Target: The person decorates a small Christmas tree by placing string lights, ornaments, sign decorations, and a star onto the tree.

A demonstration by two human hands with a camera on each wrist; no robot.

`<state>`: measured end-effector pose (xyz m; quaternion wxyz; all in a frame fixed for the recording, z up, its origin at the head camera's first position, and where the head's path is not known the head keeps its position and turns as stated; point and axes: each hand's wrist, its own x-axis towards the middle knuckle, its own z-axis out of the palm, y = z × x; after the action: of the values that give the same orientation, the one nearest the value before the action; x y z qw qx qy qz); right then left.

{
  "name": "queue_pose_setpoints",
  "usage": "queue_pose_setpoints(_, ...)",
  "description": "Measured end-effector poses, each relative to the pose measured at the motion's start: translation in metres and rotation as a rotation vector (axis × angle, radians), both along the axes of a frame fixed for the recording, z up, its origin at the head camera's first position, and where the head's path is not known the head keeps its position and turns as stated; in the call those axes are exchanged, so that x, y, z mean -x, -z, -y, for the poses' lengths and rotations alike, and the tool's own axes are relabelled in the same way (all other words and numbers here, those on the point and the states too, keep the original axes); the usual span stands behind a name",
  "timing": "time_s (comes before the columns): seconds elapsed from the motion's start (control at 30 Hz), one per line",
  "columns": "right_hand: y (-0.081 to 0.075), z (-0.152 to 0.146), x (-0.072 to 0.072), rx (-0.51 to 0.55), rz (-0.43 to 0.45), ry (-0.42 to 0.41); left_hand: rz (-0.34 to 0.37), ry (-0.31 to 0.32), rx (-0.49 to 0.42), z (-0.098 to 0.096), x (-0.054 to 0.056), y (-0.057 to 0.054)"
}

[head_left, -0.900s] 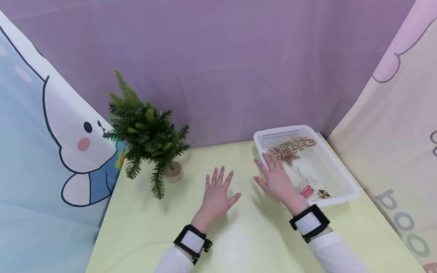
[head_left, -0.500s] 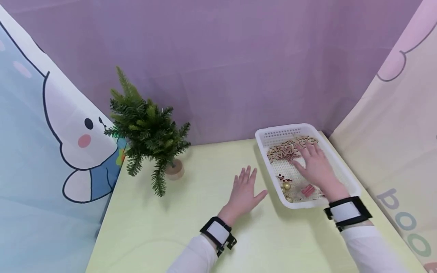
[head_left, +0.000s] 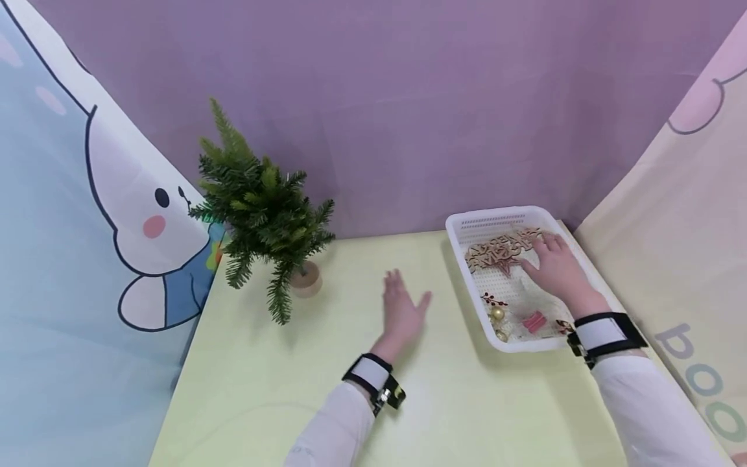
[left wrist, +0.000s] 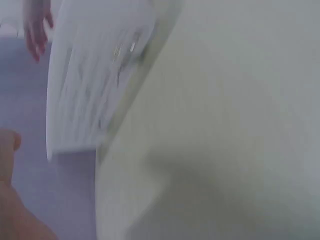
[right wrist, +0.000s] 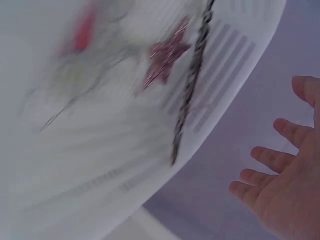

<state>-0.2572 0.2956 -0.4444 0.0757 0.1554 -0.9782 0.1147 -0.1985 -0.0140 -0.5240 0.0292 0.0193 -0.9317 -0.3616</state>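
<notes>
My right hand (head_left: pixel 560 272) hovers over the right side of a white plastic basket (head_left: pixel 525 346), its fingertips near the right end of the wooden lettering (head_left: pixel 496 253). In the right wrist view, the fingers of that hand (right wrist: pixel 285 165) are spread and relaxed, holding nothing. A glittery pink star (right wrist: pixel 166 52) lies against the lettering. Nearer the front of the basket are a red berry sprig (head_left: pixel 493 299), small gold balls (head_left: pixel 497 314) and a pink bundle (head_left: pixel 533 322). Left of the basket, my left hand (head_left: pixel 403 318) is over the table, thumb out, fingers extended and blurred.
A small artificial fir tree (head_left: pixel 262 214) with a round wooden base (head_left: pixel 306 280) stands at the back left of the pale yellow table (head_left: pixel 245 389). A purple cloth (head_left: pixel 385 117) rises behind, with printed cloths at both sides.
My right hand has moved right, from the basket's left rim to its right side. My left hand has shifted right over the table. The camera view has shifted slightly.
</notes>
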Motion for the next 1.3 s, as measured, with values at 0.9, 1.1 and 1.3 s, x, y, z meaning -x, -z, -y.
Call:
queue_pose_setpoints(0.9, 0.028, 0.271, 0.042, 0.335, 0.396, -0.269, -0.108, -0.531, -0.259, 0.195, 0.052, 0.036)
queue_pose_setpoints(1.1, 0.06, 0.311, 0.029, 0.475, 0.5, -0.242, -0.119, -0.492, -0.276, 0.202, 0.051, 0.038)
queue_pose_setpoints(1.3, 0.073, 0.331, 0.022, 0.501, 0.495, -0.209, -0.101, -0.503, -0.295, 0.2, 0.052, 0.033)
